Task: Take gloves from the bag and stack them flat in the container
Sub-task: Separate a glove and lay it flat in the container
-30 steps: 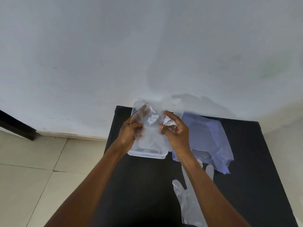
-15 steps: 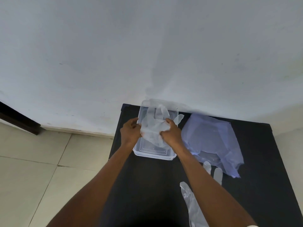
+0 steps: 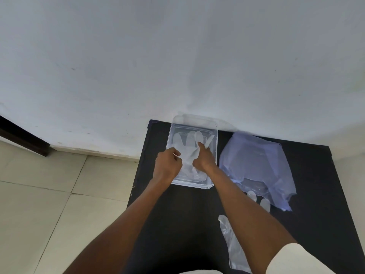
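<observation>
Lying fingers-away inside the clear container [image 3: 214, 155], the translucent glove [image 3: 188, 153] is spread along the tray floor, its cuff end toward the near rim. The left hand [image 3: 167, 165] has its grip pinched on the glove's left edge, and the right hand [image 3: 204, 161] presses down on the glove's right side with fingertips near the base of the glove fingers; whether it pinches film there or only pushes, I cannot tell. The glove looks very thin, light and limp, so it will likely crease, cling to skin and trap air; I judge it best held at the cuff corners or outer edges and smoothed outward from the palm, not grabbed in the middle. The container sits at the back of the black worktop [image 3: 177, 224], against the white wall [image 3: 177, 56]. Just to its right lies the bluish plastic bag [image 3: 256, 163], slumped open toward the near side, with two glove fingertips [image 3: 258, 200] showing at its mouth. Another loose glove [image 3: 233, 246] lies on the worktop beside the right forearm, not yet stacked.
</observation>
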